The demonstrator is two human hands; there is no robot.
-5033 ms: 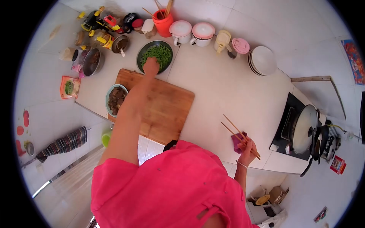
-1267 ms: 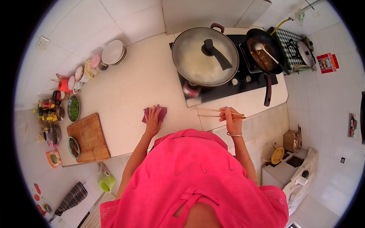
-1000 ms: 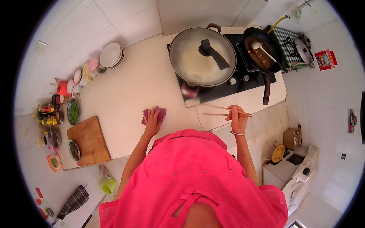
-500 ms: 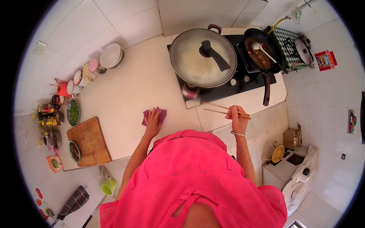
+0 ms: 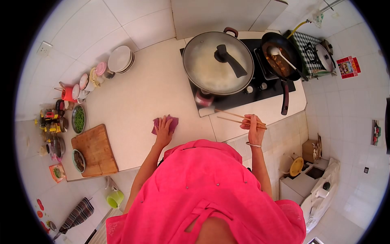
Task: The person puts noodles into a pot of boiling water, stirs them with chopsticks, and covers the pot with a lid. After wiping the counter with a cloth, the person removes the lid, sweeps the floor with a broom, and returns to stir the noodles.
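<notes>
Stovetop (image 5: 239, 97), sauce (image 5: 278, 64) in pan (image 5: 293, 45), handheld chopsticks (image 5: 233, 114)

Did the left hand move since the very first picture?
Yes, rightward: the left hand was at the greens behind the chopping board; now it's right of that board, on the purple cloth.

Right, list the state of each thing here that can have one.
Glass lid: on its pan
Frying pan: uncovered, food inside
Ladle: resting in frying pan
Chopsticks: held in right hand, tips apart
Purple cloth: rumpled, under left hand
Plates: stacked
Cutting board: lying flat
Vegetable bowl: uncovered
Stove knobs: settings unreadable
</notes>
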